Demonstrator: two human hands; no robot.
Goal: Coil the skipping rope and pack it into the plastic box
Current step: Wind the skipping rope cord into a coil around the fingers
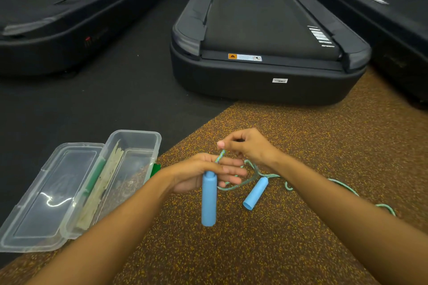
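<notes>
Both hands on rope (221,155): right fingers (222,144) pinch it above left-held handle (209,199).

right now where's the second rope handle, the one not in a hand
In the head view, the loose handle lies tilted on the speckled mat, just right of the handle hanging from the left hand.

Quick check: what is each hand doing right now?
Left hand: closed on one light blue cylindrical plastic handle.
Right hand: pinching the green-and-blue braided skipping rope just above that handle.
</notes>
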